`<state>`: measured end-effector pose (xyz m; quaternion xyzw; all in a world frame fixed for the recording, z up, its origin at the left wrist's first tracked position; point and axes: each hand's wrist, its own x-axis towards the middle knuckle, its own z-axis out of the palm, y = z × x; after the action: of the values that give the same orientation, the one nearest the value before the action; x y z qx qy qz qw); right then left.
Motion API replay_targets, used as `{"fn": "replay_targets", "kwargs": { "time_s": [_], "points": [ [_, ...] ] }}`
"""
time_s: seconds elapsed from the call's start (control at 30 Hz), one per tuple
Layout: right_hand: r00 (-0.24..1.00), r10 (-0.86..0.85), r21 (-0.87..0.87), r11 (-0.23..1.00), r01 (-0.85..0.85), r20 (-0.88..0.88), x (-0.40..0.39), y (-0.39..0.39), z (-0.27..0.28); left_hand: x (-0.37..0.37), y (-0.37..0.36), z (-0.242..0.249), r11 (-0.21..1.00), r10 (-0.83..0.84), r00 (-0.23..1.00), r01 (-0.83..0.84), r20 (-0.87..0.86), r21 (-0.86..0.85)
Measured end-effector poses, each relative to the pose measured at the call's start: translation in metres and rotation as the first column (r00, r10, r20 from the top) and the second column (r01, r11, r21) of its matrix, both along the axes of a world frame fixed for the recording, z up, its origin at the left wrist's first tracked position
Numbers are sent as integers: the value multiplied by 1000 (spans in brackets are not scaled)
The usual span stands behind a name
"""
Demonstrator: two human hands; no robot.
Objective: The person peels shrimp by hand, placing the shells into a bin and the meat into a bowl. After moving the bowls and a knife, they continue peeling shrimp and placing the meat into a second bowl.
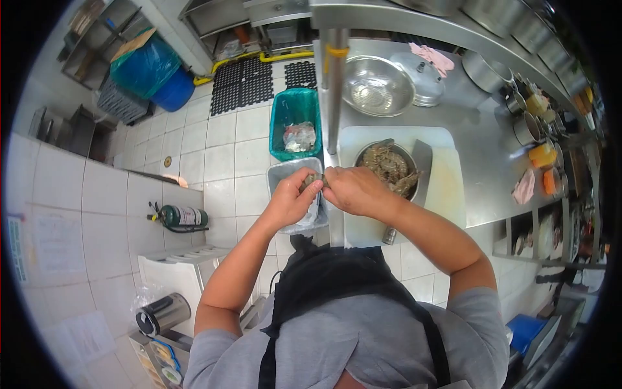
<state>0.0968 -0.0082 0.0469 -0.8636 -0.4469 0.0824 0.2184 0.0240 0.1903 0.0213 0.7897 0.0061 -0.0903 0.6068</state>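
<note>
My left hand (291, 198) and my right hand (357, 190) are together above a grey bin (284, 170) at the counter's edge. Between them is a shrimp (313, 181), mostly covered by my fingers, which are closed on it. Just right of my right hand, a metal bowl (411, 157) holds several raw, unpeeled shrimp (386, 162). It rests on a white cutting board (448, 194). A large knife (422, 163) lies beside the bowl, its handle end showing below my right forearm.
A green-lined bin (276, 120) stands beyond the grey one. A metal basin (370, 83) and a pot lid (424, 87) sit at the back of the steel counter (476, 139). An upright post (334, 97) rises left of the board; a shelf with pots hangs overhead.
</note>
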Motion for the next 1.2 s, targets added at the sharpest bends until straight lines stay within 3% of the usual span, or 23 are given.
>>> {"fn": "replay_targets", "kwargs": {
  "time_s": [0.1, 0.17, 0.2, 0.23, 0.3, 0.5, 0.57, 0.63, 0.7, 0.77, 0.8, 0.83, 0.87, 0.9, 0.97, 1.0, 1.07, 1.1, 1.13, 1.17, 1.2],
  "points": [
    [995, 101, -19, 995, -101, 13, -1, 28, -6, -10, 23, -2, 996, 58, 991, -66, 117, 65],
    [985, 168, -23, 986, -167, 33, 0, 48, -16, -14, 42, 8, 958, -31, 976, -33, 217, 285],
    [969, 226, -71, 973, -219, 104, 2, 59, -28, -15, 50, 17, 909, -55, 982, -25, 178, 417],
    [943, 283, -120, 957, -265, 175, 3, 71, -31, -15, 58, 16, 910, -40, 983, -37, 177, 414],
    [929, 305, -130, 950, -283, 208, 5, 92, -38, -16, 72, 12, 743, -123, 975, -34, 187, 669],
    [879, 398, -261, 906, -333, 262, 7, 136, -46, -24, 96, 0, 616, -91, 990, -31, 111, 787],
    [825, 542, -541, 746, -387, 157, 4, 146, -42, -26, 100, -3, 600, -99, 990, -25, 105, 800],
    [841, 531, -595, 711, -375, 105, 3, 148, -55, -28, 100, 8, 533, -153, 987, 46, 43, 845],
    [851, 522, -648, 671, -361, 67, 9, 152, -59, -29, 112, 7, 565, -88, 996, 23, 33, 825],
    [937, 349, -435, 842, -321, -14, 21, 151, -59, -32, 130, 0, 591, -19, 1000, -4, 19, 807],
    [938, 346, -430, 845, -318, -15, 25, 147, -60, -36, 141, -10, 764, 85, 994, -108, 67, 636],
    [962, 271, -261, 928, -267, -22, 31, 137, -61, -36, 146, -7, 883, 187, 978, -207, 88, 422],
    [982, 184, -93, 978, -187, -38, 38, 124, -61, -38, 149, -4, 925, 240, 969, -210, -58, 315],
    [989, 147, -106, 983, -150, -35, 44, 107, -53, -40, 148, 0, 937, 203, 978, -177, -56, 302],
    [989, 61, -40, 997, -67, -137, 52, 64, -11, -37, 138, -4, 952, 303, 927, -282, -220, 122],
    [947, -14, 47, 998, 30, -321, 53, 37, 13, -33, 124, -11, 964, 262, 939, -246, -225, 99],
    [919, -239, 91, 956, 280, -314, 59, -50, 17, -17, 95, -20, 988, 154, 986, -154, -59, -12],
    [908, -302, -1, 949, 315, -292, 55, -74, 27, -9, 83, -19, 990, 142, 988, -143, -59, -13],
    [894, -359, -88, 933, 349, -268, 49, -93, 36, 3, 63, -16, 998, 68, 993, -68, 95, 0],
    [891, -366, -83, 930, 358, -268, 44, -112, 30, 15, 42, -11, 1000, -8, 969, 2, 248, 24],
    [908, -314, -53, 949, 312, -276, 37, -129, 16, 25, 21, -6, 998, -31, 959, 14, 283, 62]
  ]
}}
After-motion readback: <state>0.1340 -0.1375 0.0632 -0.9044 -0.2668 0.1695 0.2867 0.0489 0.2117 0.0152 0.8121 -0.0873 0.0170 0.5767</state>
